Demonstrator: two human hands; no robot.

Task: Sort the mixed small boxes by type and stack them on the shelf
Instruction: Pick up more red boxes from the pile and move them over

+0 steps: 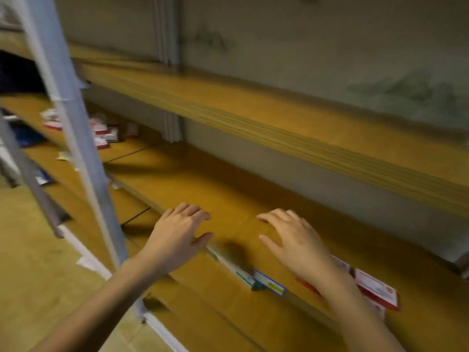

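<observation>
view: blurred look down at a wooden rack with several shelves, two bare arms reaching in.
left grip (177,232): bare hand, fingers spread and lightly bent, holding nothing; it is over the front edge of the middle shelf (253,189). contact with the board cannot be told.
right grip (295,243): bare hand, fingers spread, holding nothing, over the same shelf, a little apart from the left.
near boxes: a green box (234,270), a blue box (269,284) and red boxes (375,290) lie on the lower shelf (215,308), poking out from under the middle shelf's edge. the red ones are partly hidden by the right wrist.
far boxes (102,134): a loose heap, mostly red and white, far to the left behind a grey post (76,138); too blurred to tell types.
top shelf (279,123): no boxes show on the part in view.
done so far: probably little. no tidy stack of one type shows anywhere, and different colours lie side by side.
left to do: likely nearly all of it: gather the boxes from both spots, group them by type and stack them, perhaps on the board under the hands.
</observation>
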